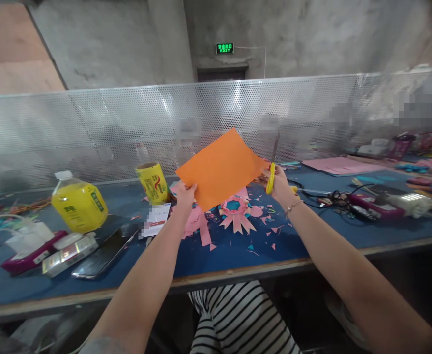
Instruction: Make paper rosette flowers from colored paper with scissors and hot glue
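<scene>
An orange sheet of paper (221, 169) is held up above the table, tilted, between my two hands. My left hand (185, 193) pinches its lower left edge with the thumb in front. At the sheet's right corner, my right hand (277, 183) grips the paper and also carries scissors with yellow handles (271, 178), blades pointing up. Below the sheet lies a pink and teal paper rosette (235, 209) with ribbon-like tails. Pink paper pieces (197, 223) lie left of it, partly hidden by the sheet and my left arm.
Paper scraps (273, 246) litter the blue tabletop (238, 268). To the left stand a yellow roll (153, 183) and a jug of yellow liquid (78, 204), with a phone (100, 255) in front. Pink sheets (341, 165) and a glue gun (403, 202) lie right. A perforated metal panel (127, 128) runs behind.
</scene>
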Demonstrator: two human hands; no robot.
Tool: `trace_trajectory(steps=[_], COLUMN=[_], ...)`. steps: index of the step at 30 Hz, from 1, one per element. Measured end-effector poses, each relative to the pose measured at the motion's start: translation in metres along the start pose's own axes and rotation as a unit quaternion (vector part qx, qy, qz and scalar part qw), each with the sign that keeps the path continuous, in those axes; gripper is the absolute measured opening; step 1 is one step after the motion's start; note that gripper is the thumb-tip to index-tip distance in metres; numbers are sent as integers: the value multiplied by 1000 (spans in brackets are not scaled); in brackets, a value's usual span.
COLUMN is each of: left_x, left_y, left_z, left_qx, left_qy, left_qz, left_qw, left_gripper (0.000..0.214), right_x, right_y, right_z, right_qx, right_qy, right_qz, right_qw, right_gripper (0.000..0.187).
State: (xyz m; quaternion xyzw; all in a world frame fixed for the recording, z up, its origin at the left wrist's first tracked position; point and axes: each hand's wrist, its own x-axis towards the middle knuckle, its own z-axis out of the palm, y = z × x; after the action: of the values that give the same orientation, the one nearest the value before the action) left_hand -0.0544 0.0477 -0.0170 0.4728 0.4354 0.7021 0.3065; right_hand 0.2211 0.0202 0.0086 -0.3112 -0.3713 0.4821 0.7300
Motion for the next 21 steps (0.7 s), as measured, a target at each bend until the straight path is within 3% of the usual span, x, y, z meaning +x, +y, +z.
trace_trajectory(steps=[5,11,17,21], left_x=[-2,-6,-7,-8], left_y=[4,9,15,14], left_z=[-1,0,-1,-1], left_qx=[-31,-136,-171,-153], left_qy=[-14,-79,-73,-90], left_qz=[-6,-5,-42,-87], left_qw=[999,988,982,980], left_gripper=[21,28,32,33], right_x=[4,4,-1,5], right_y=[2,2,3,8], right_z=[-6,-9,-11,-17], right_qx=[-6,-83,-171,-205], right_qy=[-14,41,-21,-73], right_qz=[-36,-44,-65,-128], right_qw=[999,995,983,968], right_gripper=[56,48,40,40])
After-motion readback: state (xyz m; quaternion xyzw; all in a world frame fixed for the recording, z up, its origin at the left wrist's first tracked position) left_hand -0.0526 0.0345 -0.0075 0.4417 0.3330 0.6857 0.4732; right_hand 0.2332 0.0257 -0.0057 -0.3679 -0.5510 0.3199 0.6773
